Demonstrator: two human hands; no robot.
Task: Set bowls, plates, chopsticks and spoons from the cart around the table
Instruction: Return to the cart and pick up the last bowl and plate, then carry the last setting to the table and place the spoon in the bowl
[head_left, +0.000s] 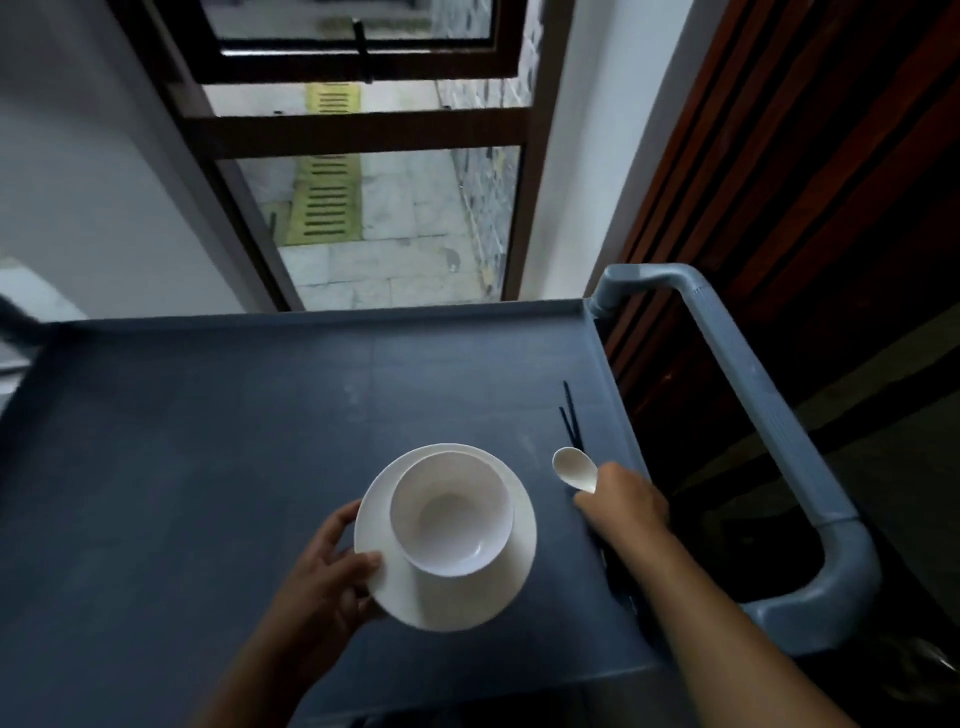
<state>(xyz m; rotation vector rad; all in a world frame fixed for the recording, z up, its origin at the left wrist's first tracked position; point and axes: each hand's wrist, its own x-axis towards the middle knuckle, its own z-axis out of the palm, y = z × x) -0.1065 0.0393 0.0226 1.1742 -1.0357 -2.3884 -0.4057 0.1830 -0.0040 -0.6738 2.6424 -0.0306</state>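
The left hand (332, 566) pinched the plate (452, 597) rim, thumb on top, with the bowl (451, 512) upright on it, over the cart (208, 415). The right hand (626, 506) was curled closed around the spoon (574, 467) and chopsticks (571, 415), their long axes pointing away from the person.

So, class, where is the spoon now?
In the head view, the spoon is at the right side of the cart, held by the right hand, beside the chopsticks.
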